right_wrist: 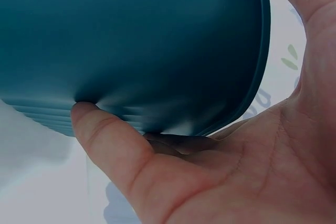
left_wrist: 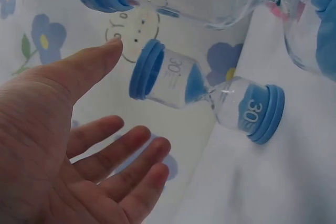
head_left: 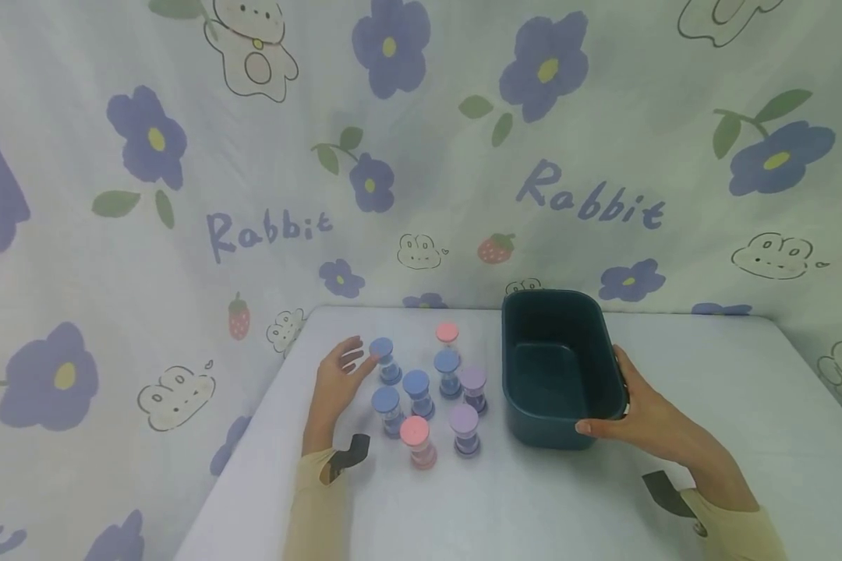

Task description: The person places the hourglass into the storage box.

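Observation:
My left hand (head_left: 338, 382) is beside the far-left blue sand timer (head_left: 386, 361), its thumb and fingers spread apart. In the left wrist view, this blue-capped timer, marked 30 (left_wrist: 254, 113), stands just beyond the fingertips (left_wrist: 157, 145); blue sand shows in both bulbs. With my right hand (head_left: 642, 409) I grip the dark teal bin (head_left: 543, 430) at its right side, thumb on the front part of the rim. The right wrist view has a fingertip (right_wrist: 86, 111) pressing against the bin's ribbed outer wall. Inside, the bin holds nothing.
More blue timers (head_left: 419, 395), two pink ones (head_left: 419, 442) and two purple ones (head_left: 465, 430) stand upright in a cluster left of the bin. They are on a white table (head_left: 533, 506). A printed rabbit-and-flower cloth (head_left: 449, 187) hangs along the back and left.

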Demonstrator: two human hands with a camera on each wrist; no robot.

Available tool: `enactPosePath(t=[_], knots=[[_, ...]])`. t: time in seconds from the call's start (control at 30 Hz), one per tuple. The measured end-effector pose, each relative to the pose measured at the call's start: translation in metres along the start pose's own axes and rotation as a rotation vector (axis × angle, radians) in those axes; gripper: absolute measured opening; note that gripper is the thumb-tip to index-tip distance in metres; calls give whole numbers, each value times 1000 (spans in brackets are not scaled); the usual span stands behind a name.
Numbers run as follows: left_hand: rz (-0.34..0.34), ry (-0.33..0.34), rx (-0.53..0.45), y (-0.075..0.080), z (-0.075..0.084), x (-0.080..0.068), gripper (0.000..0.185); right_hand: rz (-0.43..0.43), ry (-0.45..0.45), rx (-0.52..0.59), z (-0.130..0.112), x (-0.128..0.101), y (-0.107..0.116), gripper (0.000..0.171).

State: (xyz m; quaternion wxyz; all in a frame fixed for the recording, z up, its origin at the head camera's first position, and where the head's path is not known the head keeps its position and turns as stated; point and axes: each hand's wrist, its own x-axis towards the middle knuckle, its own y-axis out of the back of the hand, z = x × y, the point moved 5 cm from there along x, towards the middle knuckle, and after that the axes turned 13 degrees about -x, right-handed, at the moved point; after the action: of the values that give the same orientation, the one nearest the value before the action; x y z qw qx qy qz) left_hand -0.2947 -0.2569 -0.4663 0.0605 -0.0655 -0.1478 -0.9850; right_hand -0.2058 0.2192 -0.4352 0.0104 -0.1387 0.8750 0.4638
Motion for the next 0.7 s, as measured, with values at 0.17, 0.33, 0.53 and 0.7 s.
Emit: enactPosePath(t=[0.17, 0.33, 0.53, 0.7], knots=[[-14, 20, -33, -5, -9, 3, 70, -1, 2, 8, 0, 0, 0, 135], [-32, 31, -43, -11, -12, 4, 73, -1, 25, 26, -1, 0, 0, 133], [-21, 19, -65, -16, -13, 4, 67, 9, 50, 37, -1, 1, 1, 131], [-8, 1, -85, -19, -14, 4, 62, 13, 54, 38, 0, 1, 1, 131]])
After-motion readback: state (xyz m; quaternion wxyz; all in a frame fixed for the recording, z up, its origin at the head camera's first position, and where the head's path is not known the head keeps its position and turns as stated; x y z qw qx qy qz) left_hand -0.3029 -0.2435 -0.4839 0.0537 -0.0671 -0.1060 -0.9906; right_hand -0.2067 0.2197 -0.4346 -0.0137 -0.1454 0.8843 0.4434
